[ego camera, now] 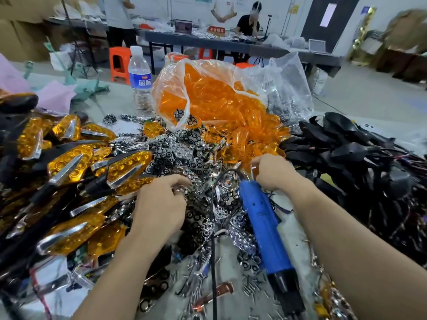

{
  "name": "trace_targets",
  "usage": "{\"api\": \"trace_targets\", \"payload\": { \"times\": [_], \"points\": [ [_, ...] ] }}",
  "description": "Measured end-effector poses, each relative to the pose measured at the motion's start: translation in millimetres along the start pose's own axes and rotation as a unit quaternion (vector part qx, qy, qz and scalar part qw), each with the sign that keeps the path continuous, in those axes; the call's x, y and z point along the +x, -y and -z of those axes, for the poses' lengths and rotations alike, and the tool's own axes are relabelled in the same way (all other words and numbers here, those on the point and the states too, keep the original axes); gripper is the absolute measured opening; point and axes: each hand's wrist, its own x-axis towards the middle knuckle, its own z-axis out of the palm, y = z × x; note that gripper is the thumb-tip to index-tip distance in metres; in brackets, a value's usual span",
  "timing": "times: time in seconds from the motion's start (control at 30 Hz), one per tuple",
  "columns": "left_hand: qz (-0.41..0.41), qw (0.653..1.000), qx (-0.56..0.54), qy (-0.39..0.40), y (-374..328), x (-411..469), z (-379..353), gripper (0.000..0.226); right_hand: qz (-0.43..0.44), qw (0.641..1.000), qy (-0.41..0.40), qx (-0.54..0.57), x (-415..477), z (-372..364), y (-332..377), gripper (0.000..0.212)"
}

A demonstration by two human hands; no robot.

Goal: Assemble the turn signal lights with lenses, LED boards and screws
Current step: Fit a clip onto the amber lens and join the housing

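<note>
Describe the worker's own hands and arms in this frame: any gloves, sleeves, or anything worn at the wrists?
Both hands are bare, left hand and right hand, with no gloves. The left forearm and right forearm are uncovered right to the frame edge, with no sleeve in view. No watch, band or cable shows on either wrist.

One camera sits on the person's head and looks forward and down at the desk [115,105] from close up. The left hand [159,204] shows toward 7 o'clock and the right hand [275,172] toward 4 o'clock. The far room [277,10] shows small at 12 o'clock.
</note>
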Motion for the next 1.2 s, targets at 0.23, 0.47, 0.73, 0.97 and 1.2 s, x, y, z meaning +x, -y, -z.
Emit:
{"api": "trace_targets", "payload": {
  "times": [0.23, 0.47, 0.73, 0.97, 1.2],
  "points": [
    [-0.035, 0.998, -0.050, -0.034, -5.8, 0.4, -1.5, 0.033, -0.001, 0.983, -0.059, 0.172, -9.4, -6.7, 4.3, 0.043],
    [-0.063, 0.995, -0.076, -0.031, -12.3, -12.3, 2.3, 0.027, 0.045, 0.940, -0.123, 0.314, -47.9, 17.0, 23.7, 0.044],
    [-0.083, 0.991, -0.109, -0.001, -16.3, -19.6, 5.0, 0.022, 0.031, 0.914, -0.215, 0.342, -76.7, 9.7, 35.3, 0.019],
    [-0.004, 0.883, -0.431, 0.184, -27.5, -20.3, -0.9, 0.024, 0.133, 0.851, -0.180, 0.474, -119.3, -9.9, 82.1, 0.024],
    [0.082, 0.877, -0.457, 0.124, -22.6, -11.0, 10.0, 0.017, 0.071, 0.881, -0.188, 0.428, -135.1, -7.6, 66.2, 0.023]
  ]
}}
